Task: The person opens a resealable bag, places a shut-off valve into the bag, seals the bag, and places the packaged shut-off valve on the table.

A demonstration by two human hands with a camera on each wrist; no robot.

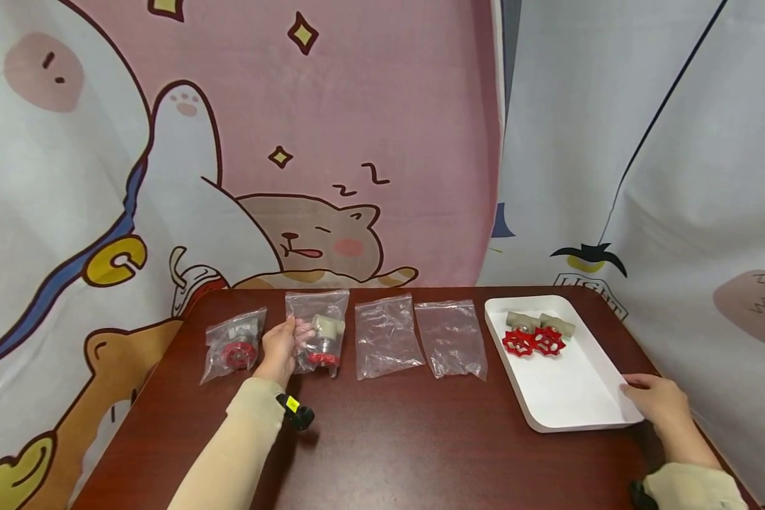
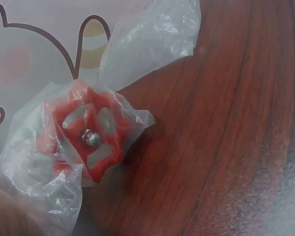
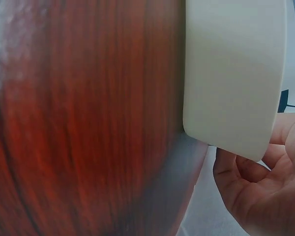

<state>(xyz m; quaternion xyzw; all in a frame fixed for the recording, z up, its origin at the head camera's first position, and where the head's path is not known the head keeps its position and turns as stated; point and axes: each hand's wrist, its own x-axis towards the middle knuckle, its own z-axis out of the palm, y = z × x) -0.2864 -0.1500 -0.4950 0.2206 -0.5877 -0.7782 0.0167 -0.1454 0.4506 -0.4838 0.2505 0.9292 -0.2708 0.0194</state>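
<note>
My left hand grips the left side of a clear zip bag holding a valve with a beige body and red handwheel. In the left wrist view, that handwheel shows through the plastic, close over the table. My right hand holds the front right corner of a white tray, thumb at the rim. From the right wrist, the fingers curl beneath the tray's corner. Two valves, with red handwheels and beige pipe-like bodies, lie at the tray's far end.
Another bagged valve with a red handwheel lies on the far left of the brown table. Two flat clear zip bags lie side by side between the held bag and the tray. A cartoon-printed curtain hangs behind the table.
</note>
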